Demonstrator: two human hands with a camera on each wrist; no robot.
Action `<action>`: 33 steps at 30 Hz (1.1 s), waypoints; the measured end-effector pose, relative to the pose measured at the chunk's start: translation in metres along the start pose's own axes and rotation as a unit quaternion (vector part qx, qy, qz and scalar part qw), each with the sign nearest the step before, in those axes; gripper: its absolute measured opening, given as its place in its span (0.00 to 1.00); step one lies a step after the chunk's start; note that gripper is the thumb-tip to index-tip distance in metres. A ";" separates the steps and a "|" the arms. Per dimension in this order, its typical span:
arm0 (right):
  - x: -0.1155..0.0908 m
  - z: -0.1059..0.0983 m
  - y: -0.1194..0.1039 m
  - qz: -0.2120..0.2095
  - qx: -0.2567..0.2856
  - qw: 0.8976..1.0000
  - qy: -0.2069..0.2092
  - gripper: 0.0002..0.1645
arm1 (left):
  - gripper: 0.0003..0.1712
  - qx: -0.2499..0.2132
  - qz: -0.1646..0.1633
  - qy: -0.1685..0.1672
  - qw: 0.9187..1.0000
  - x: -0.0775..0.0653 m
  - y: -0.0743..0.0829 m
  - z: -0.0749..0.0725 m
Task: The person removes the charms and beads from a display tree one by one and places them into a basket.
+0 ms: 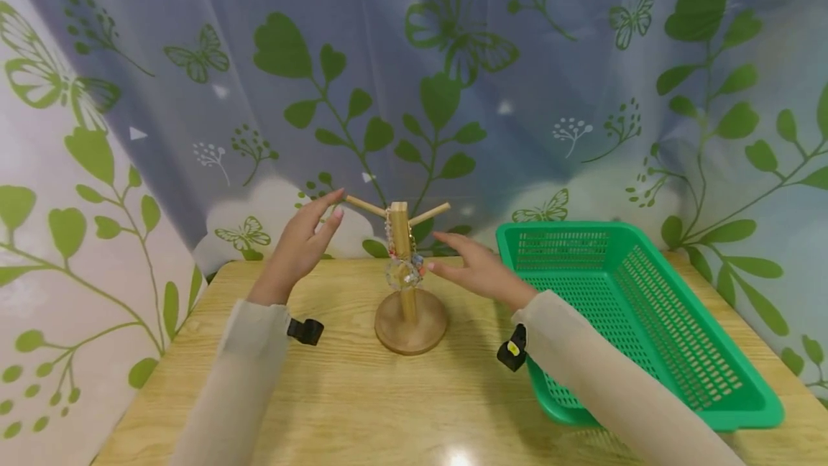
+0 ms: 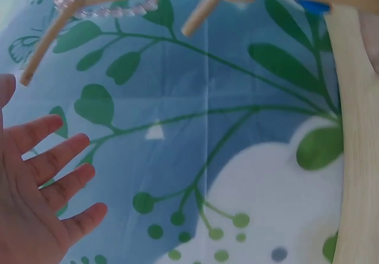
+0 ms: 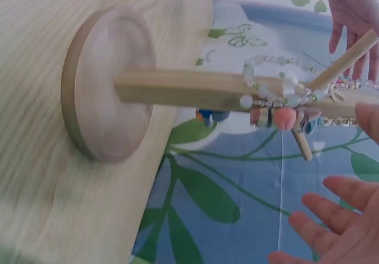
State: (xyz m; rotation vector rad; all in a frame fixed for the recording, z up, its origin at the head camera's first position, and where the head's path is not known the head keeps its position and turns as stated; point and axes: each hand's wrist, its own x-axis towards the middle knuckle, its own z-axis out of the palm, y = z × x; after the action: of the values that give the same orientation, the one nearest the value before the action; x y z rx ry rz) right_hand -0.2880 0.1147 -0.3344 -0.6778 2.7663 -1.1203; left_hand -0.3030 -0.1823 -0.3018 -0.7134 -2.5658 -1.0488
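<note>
A wooden stand with a round base [image 1: 410,329] and several slanting pegs stands upright on the table. Beaded bracelets [image 1: 404,275] hang from it, some with clear beads, one with a coral bead [image 3: 285,119]. To the left of the stand is my left hand [image 1: 299,239], its fingertips close by the tip of the left peg [image 1: 365,206]. My right hand [image 1: 481,272] reaches in from the right, fingers extended towards the bracelets. Both hands hold nothing. In the left wrist view, a clear-beaded bracelet [image 2: 118,9] lies over the stand's pegs, above the spread left fingers.
A green perforated plastic basket [image 1: 673,336] sits on the table's right side, partly behind the right forearm. Behind the wood-grain table [image 1: 349,394] hangs a blue and white curtain [image 1: 388,34] with green leaves and butterflies.
</note>
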 end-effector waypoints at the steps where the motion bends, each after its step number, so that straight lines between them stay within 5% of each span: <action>1: 0.000 0.001 0.000 0.005 0.009 1.000 0.002 0.42 | 0.31 -0.016 -0.003 0.007 1.000 0.000 0.001 0.001; 12: -0.002 0.009 -0.005 0.023 0.079 0.996 0.032 0.40 | 0.28 -0.145 -0.013 0.060 0.988 0.002 0.012 0.012; 19: -0.001 0.014 -0.006 0.041 0.126 0.991 0.037 0.40 | 0.27 -0.175 -0.036 0.066 0.982 0.004 0.017 0.015; 33: 0.006 0.025 -0.008 0.056 0.193 0.979 0.041 0.36 | 0.22 -0.274 -0.063 0.071 0.957 0.016 0.022 0.017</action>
State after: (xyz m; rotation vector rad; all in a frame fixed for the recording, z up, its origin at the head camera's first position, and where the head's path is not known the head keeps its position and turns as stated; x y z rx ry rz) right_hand -0.2848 0.0903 -0.3466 -0.4322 2.4962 -1.6270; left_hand -0.3057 -0.1515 -0.2944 -0.5673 -2.2273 -1.8184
